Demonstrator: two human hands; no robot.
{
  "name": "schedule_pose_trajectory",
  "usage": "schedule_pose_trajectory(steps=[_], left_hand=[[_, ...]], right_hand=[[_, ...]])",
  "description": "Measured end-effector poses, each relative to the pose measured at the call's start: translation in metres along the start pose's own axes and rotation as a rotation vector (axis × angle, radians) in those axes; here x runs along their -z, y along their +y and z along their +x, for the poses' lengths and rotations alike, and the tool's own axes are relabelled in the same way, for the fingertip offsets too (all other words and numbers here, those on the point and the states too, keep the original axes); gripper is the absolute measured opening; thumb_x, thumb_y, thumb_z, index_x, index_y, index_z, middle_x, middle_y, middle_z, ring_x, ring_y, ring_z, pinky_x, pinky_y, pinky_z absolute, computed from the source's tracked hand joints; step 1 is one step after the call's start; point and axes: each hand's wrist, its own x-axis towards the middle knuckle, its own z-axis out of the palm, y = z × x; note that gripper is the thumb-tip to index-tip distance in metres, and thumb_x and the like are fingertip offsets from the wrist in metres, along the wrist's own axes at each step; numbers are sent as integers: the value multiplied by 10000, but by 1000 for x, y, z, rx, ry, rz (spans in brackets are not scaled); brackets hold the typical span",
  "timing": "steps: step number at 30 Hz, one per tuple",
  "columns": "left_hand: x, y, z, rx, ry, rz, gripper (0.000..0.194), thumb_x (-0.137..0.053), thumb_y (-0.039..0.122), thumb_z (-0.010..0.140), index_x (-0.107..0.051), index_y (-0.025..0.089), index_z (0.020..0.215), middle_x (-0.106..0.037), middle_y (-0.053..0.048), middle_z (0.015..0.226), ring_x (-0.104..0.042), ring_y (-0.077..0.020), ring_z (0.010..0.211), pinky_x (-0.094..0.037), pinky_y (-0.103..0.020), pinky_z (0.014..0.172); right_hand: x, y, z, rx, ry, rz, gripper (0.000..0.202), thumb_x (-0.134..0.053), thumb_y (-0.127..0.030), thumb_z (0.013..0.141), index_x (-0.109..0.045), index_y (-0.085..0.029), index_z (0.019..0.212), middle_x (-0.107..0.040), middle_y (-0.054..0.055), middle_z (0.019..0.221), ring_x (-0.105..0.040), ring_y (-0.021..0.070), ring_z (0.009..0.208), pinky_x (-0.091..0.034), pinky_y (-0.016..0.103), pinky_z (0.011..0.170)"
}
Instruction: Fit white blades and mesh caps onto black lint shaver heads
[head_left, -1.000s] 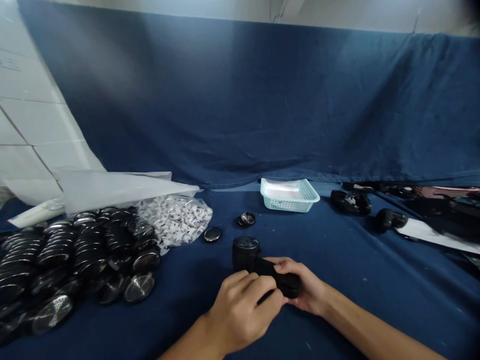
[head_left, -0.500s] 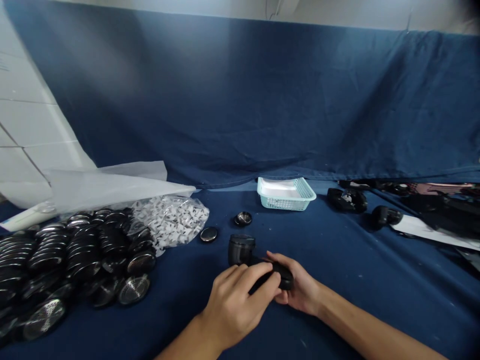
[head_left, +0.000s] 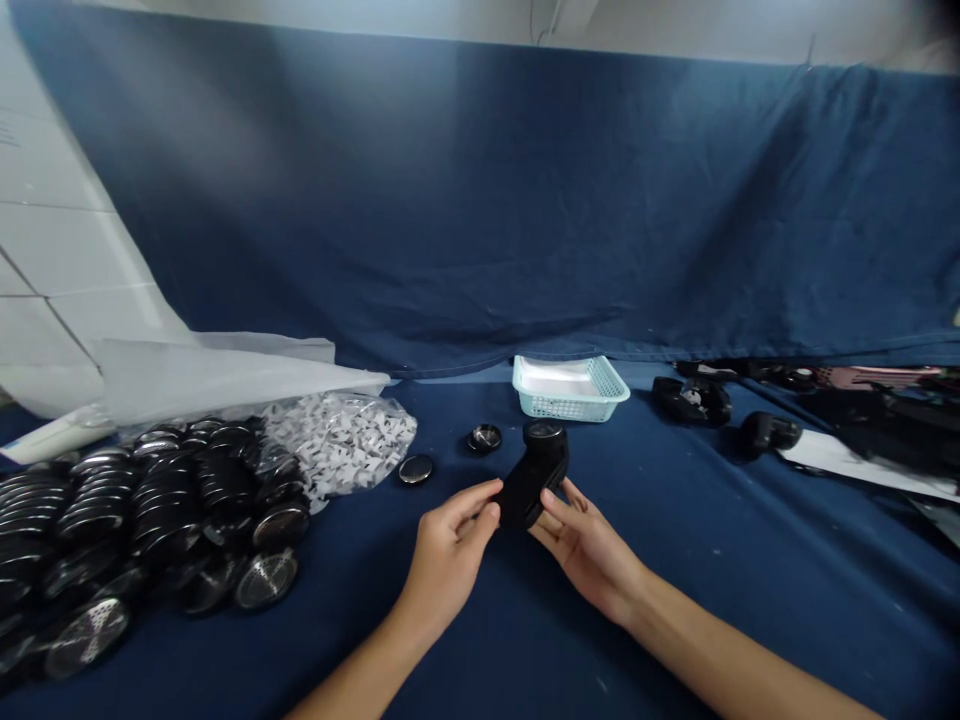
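Observation:
Between my two hands is a black fabric shaver [head_left: 523, 485], by its look, tilted with its round head up and away from me. My left hand [head_left: 448, 545] pinches the lower left edge of its handle between thumb and fingertips. On the other side my right hand [head_left: 592, 550] grips the handle, thumb in front and fingers behind. Just beyond lie two small round black caps with shiny faces, one cap [head_left: 485, 438] close to the shaver's head and another cap [head_left: 415, 469] farther left.
Rows of black discs with perforated metal faces [head_left: 169, 505] fill the left side. Behind them are a clear bag of small white pieces [head_left: 345, 440] and white sheeting [head_left: 225, 375]. A light blue basket [head_left: 570, 408] stands at the back. More black parts [head_left: 691, 400] lie to the right.
The shaver has turned from lying sideways, head to the left, to standing tilted with its head up and away. My left hand has drawn back from over the handle to its left edge.

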Motion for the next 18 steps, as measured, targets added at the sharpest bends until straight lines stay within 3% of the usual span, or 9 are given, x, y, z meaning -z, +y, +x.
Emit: schedule_pose_trajectory(steps=[2,5,13,18], left_hand=[[-2,-1,0,40,-50,-39,357,-668,318,839,-657,191,1172,-678,-96,1164,-674,-239,996,-570,-377,879],[-3,-3,1,-20,-63,-30,402,-747,299,759,-675,197,1141,-601,-113,1286,-638,-261,1068,-571,-375,872],[1,-7,4,1,-118,-161,310,-726,266,774,-707,213,1079,-557,-112,1342,-622,-273,1099,-552,-425,907],[4,-2,8,99,-130,-294,331,-763,270,729,-713,180,1044,-593,-120,1302,-586,-282,1164,-481,-444,994]], right_hand=[[-1,3,-1,19,30,-29,497,-783,-251,750,-541,-209,1182,-732,52,1005,-688,207,963,-429,404,978],[-3,4,-2,45,47,-24,521,-761,-273,774,-509,-227,1227,-726,35,994,-696,199,924,-442,407,963],[-5,2,-3,67,85,-58,639,-756,-323,775,-401,-293,1305,-694,48,1077,-698,216,909,-494,406,872],[1,4,-1,82,155,-113,577,-721,-383,799,-410,-318,1280,-656,8,891,-643,190,843,-545,372,712]])
